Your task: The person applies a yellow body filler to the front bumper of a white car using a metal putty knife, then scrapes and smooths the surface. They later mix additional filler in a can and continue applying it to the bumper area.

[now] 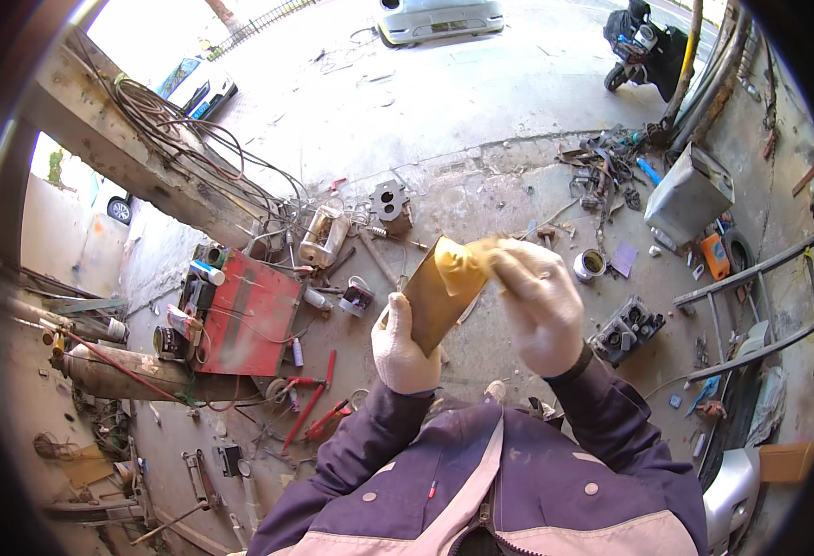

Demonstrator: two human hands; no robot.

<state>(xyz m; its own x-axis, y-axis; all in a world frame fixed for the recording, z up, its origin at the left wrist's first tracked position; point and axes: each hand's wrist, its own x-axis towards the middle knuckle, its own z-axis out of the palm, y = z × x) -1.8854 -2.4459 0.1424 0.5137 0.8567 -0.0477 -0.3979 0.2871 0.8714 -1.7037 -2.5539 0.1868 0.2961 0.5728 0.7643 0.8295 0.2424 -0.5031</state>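
Note:
My left hand (408, 346), in a white glove, grips the lower part of a flat brown board (442, 309), which tilts up in front of my chest. A lump of thick yellow paste (460, 269) sits on the board's upper end. My right hand (542, 304), gloved too, is at the right of the paste with its fingers drawn together. Yellow shows at those fingertips, which are blurred, so whatever they pinch cannot be made out.
Around me on the floor lie a red panel (251, 315), a metal engine part (626, 330), an open can (590, 266) and red-handled tools (314, 408). A metal ladder-like frame (750, 275) leans at the right. Cables (184, 139) hang at the left; a scooter (646, 46) stands outside.

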